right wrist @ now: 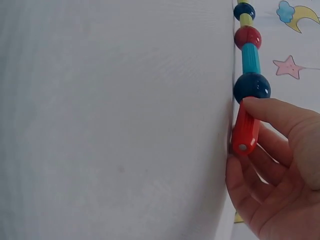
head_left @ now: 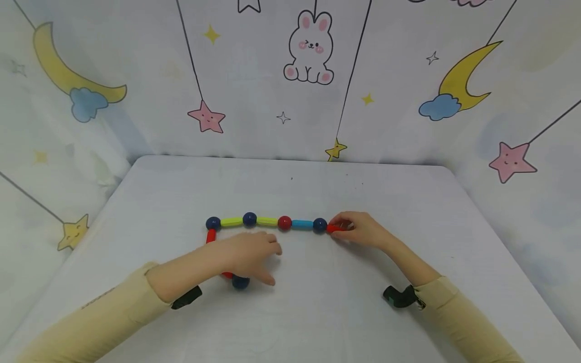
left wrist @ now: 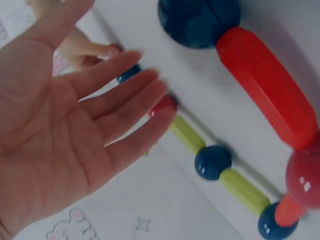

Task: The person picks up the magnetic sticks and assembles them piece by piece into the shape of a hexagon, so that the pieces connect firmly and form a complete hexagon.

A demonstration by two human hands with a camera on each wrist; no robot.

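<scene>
A chain of balls and rods lies on the white table. Its far row runs from a dark blue ball (head_left: pixel 213 223) through yellow-green rods (head_left: pixel 267 221), a red ball (head_left: pixel 285 223) and a light blue rod (head_left: pixel 302 225) to another dark blue ball (right wrist: pixel 252 86). At that end my right hand (head_left: pixel 363 229) pinches a red rod (right wrist: pixel 246 131) between thumb and fingers, its metal-tipped end showing. My left hand (head_left: pixel 251 253) hovers with spread fingers over the near part, palm bare in the left wrist view. Beneath it are a red rod (left wrist: pixel 270 87) and a dark blue ball (head_left: pixel 240 282).
The white tabletop (head_left: pixel 317 322) extends around the chain. Behind it hangs a pale cloth (head_left: pixel 254 91) printed with a rabbit, moons and stars. Dark wrist cameras (head_left: pixel 400 296) stick out below both sleeves.
</scene>
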